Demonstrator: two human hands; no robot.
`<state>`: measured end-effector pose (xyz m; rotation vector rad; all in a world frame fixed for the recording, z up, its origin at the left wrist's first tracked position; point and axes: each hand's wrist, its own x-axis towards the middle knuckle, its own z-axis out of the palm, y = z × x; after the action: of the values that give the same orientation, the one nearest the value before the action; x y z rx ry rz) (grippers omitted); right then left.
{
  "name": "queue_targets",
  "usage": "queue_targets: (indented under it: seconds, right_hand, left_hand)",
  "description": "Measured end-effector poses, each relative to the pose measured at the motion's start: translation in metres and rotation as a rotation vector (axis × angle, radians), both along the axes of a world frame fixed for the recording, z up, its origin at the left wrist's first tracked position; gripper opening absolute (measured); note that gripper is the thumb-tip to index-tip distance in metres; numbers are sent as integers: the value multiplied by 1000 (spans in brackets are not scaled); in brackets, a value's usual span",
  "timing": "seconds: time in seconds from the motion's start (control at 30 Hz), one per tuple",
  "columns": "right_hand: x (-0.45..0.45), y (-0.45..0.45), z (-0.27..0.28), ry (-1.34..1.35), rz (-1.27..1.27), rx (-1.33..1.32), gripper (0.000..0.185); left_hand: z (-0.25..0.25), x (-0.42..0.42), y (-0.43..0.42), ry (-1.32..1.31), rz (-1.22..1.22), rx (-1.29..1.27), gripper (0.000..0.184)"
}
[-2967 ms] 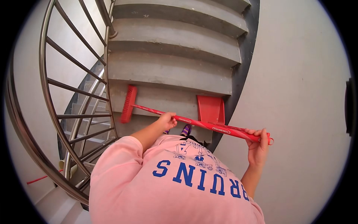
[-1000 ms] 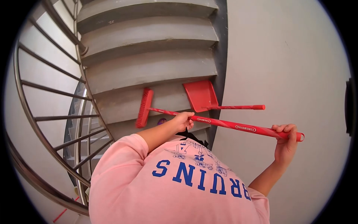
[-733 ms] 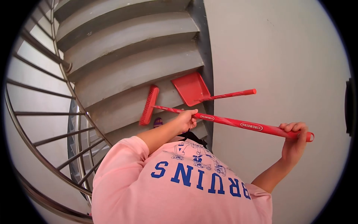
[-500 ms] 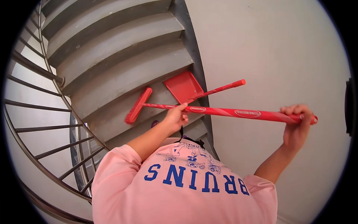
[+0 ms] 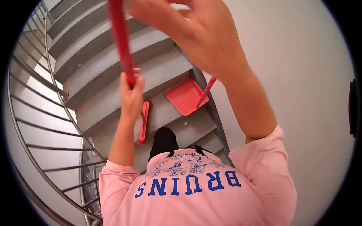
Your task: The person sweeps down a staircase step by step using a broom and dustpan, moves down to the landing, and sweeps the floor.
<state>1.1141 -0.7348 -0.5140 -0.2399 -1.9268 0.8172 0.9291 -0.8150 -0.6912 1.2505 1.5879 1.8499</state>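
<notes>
A red push broom point(image 5: 122, 41) stands steeply upright in front of me, its upper handle close to the camera and running out of view at the top. My left hand point(image 5: 131, 96) is closed round the lower handle. High up, my right hand point(image 5: 200, 35) is closed at the upper handle, its fingertips blurred and partly cut off by the edge. The broom head point(image 5: 143, 122) is over a grey step below my left hand. To its right a red dustpan point(image 5: 184, 96) sits on the stairs against the wall side, with my right wrist hiding the top of its handle.
Grey curved stairs point(image 5: 109, 56) fan out ahead. A metal railing point(image 5: 62, 116) bends along the left, with bars and gaps. On the right a pale wall point(image 5: 298, 94) rises beside the steps. My dark-clothed leg point(image 5: 164, 141) shows below the broom head.
The broom has swung from nearly level to steeply upright. My right hand went up and to the left; my left hand moved left. The broom head turned. The dustpan stays on the stairs.
</notes>
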Motion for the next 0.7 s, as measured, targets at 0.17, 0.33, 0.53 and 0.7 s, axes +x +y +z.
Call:
queue_targets:
  seconds: [0.17,0.33,0.53,0.7]
  right_hand:
    - [99,45,-150,123,-891,99,64]
    - [126,69,-203,-203,-805,-400,72]
    - [107,93,-224,-341,-435,-520,47]
    - [109,90,-221,-413,-507,-537,31]
  left_hand:
    - [-1,5,-37,3,234,47,11]
    - [15,22,-57,-128,302,157,23]
    - [32,31,-85,-17,343,231,21]
    - [7,23,-106,65,310,221,15]
